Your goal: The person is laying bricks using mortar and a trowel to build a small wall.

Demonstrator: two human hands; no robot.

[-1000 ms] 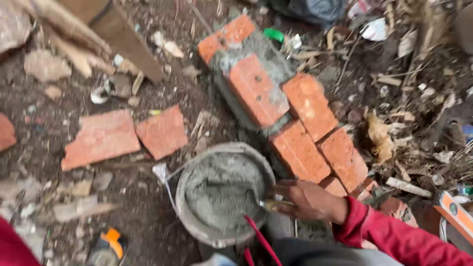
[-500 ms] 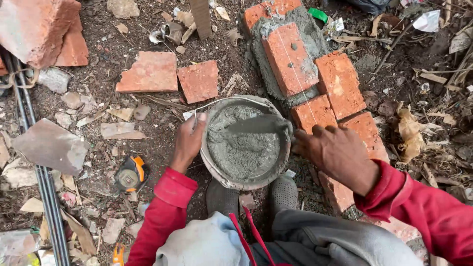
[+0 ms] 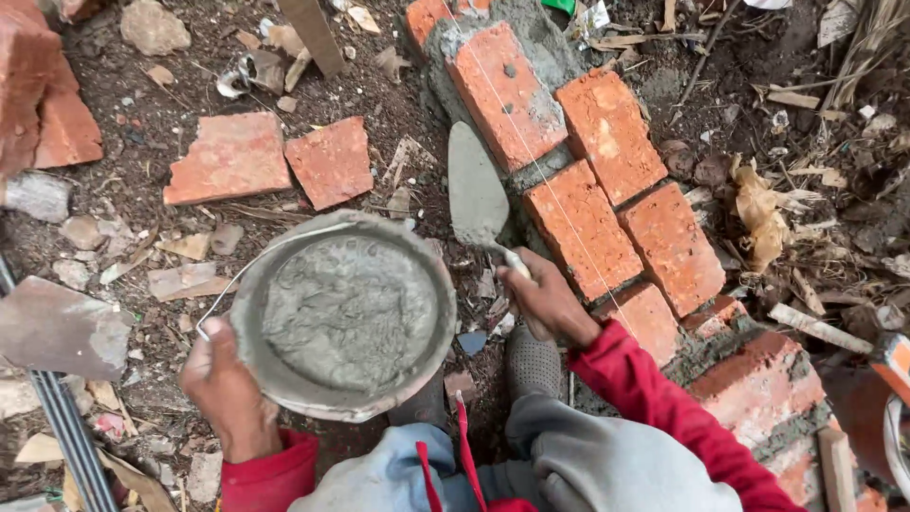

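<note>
The trowel (image 3: pixel 477 190) handle is hidden inside the right hand (image 3: pixel 545 301), which is clenched around it; only the mortar-coated blade shows, pointing away from the person and lying against the near face of the brick wall (image 3: pixel 583 223). The wall's lower end is cut off at the right edge. The right arm, in a red sleeve, reaches from lower right, wrist bent inward. The left hand (image 3: pixel 226 389) grips the rim of the pan (image 3: pixel 341 313) at its near-left side, thumb over the edge beside a thin wire handle. The pan sits on the ground (image 3: pixel 142 237), filled with grey mortar, just left of the trowel. Two loose brick pieces (image 3: pixel 270 161) lie beyond the pan. The person's knees hide the ground below.
</note>
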